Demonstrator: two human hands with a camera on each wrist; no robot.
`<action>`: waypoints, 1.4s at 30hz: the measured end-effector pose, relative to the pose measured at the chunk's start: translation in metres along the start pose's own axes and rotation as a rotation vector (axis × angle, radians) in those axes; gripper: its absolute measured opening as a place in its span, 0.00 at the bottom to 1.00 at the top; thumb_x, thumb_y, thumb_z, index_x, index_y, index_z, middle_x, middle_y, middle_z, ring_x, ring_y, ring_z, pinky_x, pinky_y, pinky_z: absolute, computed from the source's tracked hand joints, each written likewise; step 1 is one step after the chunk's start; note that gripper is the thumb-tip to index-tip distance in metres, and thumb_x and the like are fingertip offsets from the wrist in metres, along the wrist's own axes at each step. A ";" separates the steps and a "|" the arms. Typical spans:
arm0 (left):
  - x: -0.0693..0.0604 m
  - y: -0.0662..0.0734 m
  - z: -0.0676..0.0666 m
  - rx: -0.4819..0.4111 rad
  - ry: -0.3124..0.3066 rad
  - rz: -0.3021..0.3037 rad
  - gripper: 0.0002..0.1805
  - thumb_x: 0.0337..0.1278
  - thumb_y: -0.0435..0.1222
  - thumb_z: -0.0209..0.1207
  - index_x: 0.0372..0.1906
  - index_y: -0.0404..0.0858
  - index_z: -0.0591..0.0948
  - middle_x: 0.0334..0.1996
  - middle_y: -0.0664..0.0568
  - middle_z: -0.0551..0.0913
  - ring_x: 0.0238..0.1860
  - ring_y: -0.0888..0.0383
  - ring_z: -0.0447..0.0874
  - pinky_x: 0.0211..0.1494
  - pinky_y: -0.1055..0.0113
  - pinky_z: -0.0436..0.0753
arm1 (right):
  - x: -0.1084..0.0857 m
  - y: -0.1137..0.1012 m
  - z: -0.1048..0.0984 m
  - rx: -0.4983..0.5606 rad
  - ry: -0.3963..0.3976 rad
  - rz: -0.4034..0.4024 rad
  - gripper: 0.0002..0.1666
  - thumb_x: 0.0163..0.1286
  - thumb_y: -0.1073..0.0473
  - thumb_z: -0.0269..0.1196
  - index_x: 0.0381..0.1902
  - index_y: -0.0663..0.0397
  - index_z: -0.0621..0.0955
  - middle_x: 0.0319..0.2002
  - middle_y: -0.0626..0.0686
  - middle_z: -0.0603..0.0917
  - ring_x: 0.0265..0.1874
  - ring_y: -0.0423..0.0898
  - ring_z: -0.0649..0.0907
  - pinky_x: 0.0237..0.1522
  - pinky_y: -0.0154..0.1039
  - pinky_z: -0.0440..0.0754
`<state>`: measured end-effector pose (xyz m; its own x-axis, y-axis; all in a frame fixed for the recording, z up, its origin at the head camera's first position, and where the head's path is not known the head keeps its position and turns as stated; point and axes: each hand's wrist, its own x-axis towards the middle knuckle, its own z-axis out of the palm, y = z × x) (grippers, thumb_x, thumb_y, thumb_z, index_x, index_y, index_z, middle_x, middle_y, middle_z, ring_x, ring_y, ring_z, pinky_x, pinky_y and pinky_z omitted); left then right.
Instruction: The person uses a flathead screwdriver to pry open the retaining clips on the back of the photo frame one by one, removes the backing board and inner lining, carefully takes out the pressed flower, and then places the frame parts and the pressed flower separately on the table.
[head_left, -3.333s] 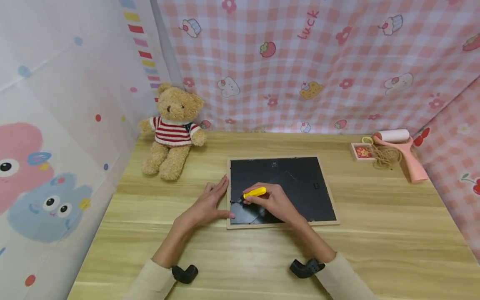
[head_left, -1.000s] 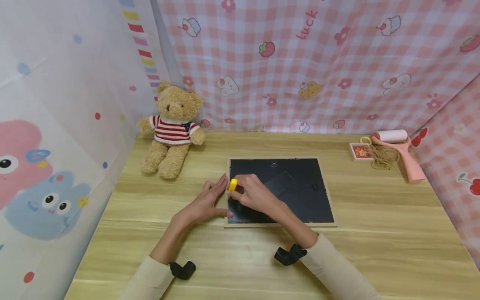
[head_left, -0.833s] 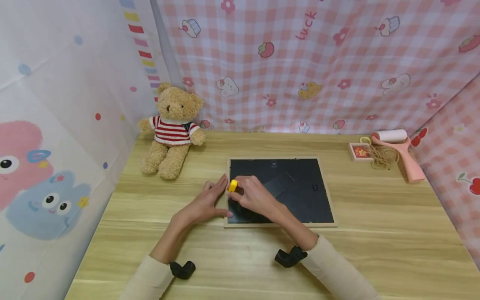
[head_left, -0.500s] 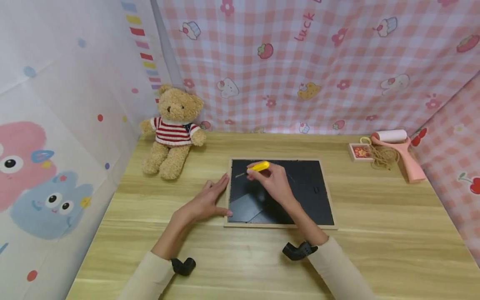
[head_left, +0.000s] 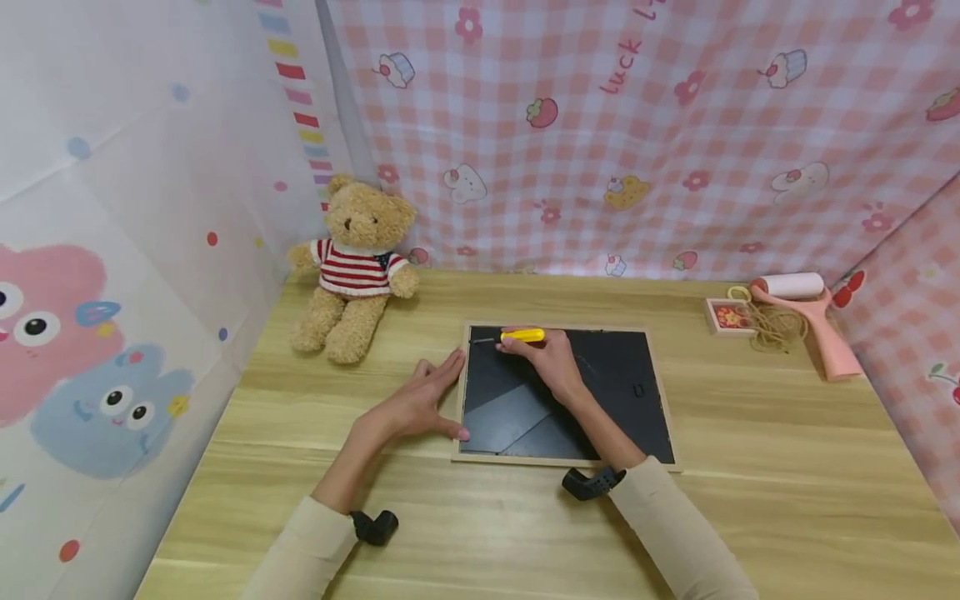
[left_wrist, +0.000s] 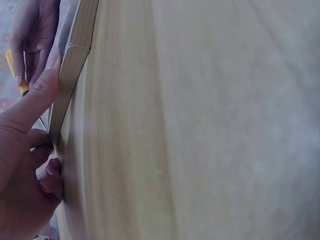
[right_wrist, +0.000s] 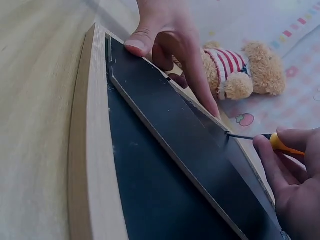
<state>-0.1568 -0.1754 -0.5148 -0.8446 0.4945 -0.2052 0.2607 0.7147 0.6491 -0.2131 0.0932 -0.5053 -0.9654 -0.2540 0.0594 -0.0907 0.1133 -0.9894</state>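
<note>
Screwdriver (head_left: 525,336) moved up frame (head_left: 615,367) toward far corner, right hand (head_left: 553,360) pinching it, left hand (head_left: 417,403) spread

The table (head_left: 465,533) bears a frame (head_left: 611,367), teddy (head_left: 355,271), box (head_left: 726,318), twine (head_left: 777,327), roller (head_left: 827,331).

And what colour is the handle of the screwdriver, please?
The screwdriver handle is yellow; it shows best in the head view.
</note>
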 end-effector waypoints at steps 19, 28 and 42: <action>0.000 0.012 -0.005 0.012 -0.011 0.004 0.72 0.53 0.54 0.83 0.91 0.43 0.47 0.92 0.50 0.45 0.55 0.51 0.62 0.62 0.56 0.72 | 0.017 -0.032 0.011 -0.409 -0.073 -0.180 0.15 0.75 0.63 0.73 0.53 0.68 0.90 0.43 0.62 0.94 0.41 0.55 0.95 0.44 0.45 0.92; -0.002 0.004 0.003 -0.018 0.006 0.000 0.73 0.51 0.55 0.83 0.91 0.48 0.45 0.92 0.56 0.45 0.56 0.52 0.62 0.62 0.55 0.73 | 0.007 -0.008 0.007 -0.129 -0.002 -0.057 0.18 0.76 0.63 0.72 0.57 0.72 0.89 0.45 0.65 0.94 0.43 0.53 0.96 0.50 0.34 0.91; -0.001 0.001 0.005 0.006 0.028 0.032 0.73 0.51 0.55 0.83 0.91 0.45 0.46 0.92 0.53 0.46 0.54 0.53 0.62 0.59 0.59 0.72 | 0.017 -0.019 0.012 -0.331 -0.050 -0.162 0.14 0.76 0.62 0.73 0.53 0.68 0.90 0.41 0.61 0.95 0.39 0.51 0.95 0.38 0.29 0.85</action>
<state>-0.1529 -0.1726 -0.5176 -0.8485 0.5030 -0.1643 0.2901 0.7018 0.6507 -0.2247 0.0747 -0.4868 -0.9196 -0.3398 0.1973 -0.3236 0.3699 -0.8709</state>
